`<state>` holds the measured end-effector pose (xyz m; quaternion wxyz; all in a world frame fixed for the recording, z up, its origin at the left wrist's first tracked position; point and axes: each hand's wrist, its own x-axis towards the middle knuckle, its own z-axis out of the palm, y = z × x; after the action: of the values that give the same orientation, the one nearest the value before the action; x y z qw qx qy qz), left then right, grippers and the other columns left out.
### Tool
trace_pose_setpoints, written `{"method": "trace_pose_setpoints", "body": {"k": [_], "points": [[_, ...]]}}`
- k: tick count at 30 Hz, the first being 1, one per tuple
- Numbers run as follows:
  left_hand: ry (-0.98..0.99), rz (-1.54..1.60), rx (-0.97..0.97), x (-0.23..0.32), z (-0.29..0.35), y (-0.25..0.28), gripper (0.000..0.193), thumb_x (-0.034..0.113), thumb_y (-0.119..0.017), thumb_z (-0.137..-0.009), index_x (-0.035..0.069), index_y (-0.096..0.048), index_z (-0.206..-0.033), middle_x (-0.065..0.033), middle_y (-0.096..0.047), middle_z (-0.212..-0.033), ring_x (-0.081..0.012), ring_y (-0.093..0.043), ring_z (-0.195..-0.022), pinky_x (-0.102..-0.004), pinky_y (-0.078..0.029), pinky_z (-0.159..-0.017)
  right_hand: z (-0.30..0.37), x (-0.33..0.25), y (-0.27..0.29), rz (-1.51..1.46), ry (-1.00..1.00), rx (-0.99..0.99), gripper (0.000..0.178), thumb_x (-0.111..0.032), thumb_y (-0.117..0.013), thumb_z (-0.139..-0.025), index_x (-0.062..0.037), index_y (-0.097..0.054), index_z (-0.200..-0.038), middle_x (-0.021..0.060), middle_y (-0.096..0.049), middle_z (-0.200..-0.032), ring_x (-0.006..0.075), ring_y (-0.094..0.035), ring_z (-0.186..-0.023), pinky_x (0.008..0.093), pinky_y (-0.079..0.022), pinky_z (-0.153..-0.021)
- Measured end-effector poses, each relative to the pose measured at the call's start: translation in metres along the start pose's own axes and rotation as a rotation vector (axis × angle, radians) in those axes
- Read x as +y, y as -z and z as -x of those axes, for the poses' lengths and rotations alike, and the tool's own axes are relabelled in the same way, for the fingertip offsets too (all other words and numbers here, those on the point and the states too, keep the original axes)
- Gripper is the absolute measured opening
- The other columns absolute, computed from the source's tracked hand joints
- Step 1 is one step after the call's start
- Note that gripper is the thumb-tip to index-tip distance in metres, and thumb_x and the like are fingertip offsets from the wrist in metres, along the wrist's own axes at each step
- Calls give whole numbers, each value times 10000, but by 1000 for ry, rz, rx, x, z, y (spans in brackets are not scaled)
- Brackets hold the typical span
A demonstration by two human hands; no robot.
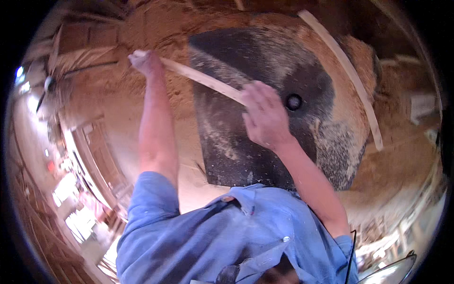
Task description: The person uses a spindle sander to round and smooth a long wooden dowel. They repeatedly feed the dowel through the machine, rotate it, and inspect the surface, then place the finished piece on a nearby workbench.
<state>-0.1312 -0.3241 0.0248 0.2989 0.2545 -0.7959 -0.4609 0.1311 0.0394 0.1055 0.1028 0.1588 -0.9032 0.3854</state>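
Observation:
A long, pale wooden strip (203,79) slants across the dark, dust-covered machine table (222,142). My left hand (146,62) is closed around its far left end, out past the table's left edge. Over the table, my right hand (266,116) has its fingers over the strip's other end and hides that tip. Just right of the right hand, a round black fitting (293,101) with a shiny centre rises from the table; the strip's hidden end does not show whether it touches it. Motion slightly blurs the right hand.
A second, curved-looking wooden strip (347,71) lies along the table's right side. Sawdust is heaped (360,59) beyond it and covers the floor at the left (175,94). Wooden panels (97,149) and bright openings stand farther left.

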Motion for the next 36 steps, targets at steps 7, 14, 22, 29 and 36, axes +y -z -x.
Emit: {"method": "trace_pose_setpoints", "body": {"k": [7, 14, 22, 29, 36], "points": [[154, 673, 120, 54, 19, 78, 731, -147, -564, -894, -85, -220, -1537, -238, -567, -1247, -307, -702, -1039, -356, -603, -879, 20, -75, 39, -773, -760, -46, 417, -69, -719, -941, 64, -643, -1329, 150, -718, -1144, 226, -701, -1015, 328, -548, -897], [253, 1186, 53, 135, 72, 164, 529, -129, -541, -953, -191, -291, -1415, -275, -569, -1251, -385, -709, -1083, -464, -628, -989, 59, -121, 68, -504, -426, -43, 324, -31, -779, -896, 21, -728, -1212, 122, -726, -1127, 183, -689, -1005, 305, -550, -853], [295, 1193, -217, 187, 173, 234, 335, -30, -550, -1004, -177, -534, -1304, -275, -659, -1250, -372, -689, -1162, -427, -588, -1052, 135, -154, 94, -526, -333, 29, 347, 41, -783, -875, -7, -742, -1217, 94, -705, -1171, 161, -669, -1024, 281, -552, -832], [329, 1280, -412, 231, 288, 271, 373, 20, -626, -1014, -161, -546, -1330, -271, -667, -1284, -386, -680, -1193, -451, -579, -1070, 233, -158, 143, -775, -609, 42, 335, 33, -755, -911, 25, -723, -1244, 57, -720, -1113, 115, -662, -975, 251, -547, -845], [389, 1343, -546, 249, 386, 316, 430, 81, -651, -1015, -137, -545, -1370, -261, -677, -1287, -378, -683, -1193, -439, -591, -1053, 322, -171, 194, -919, -710, -7, 362, -18, -750, -917, 61, -695, -1266, 90, -739, -1023, 133, -683, -853, 276, -566, -727]]}}
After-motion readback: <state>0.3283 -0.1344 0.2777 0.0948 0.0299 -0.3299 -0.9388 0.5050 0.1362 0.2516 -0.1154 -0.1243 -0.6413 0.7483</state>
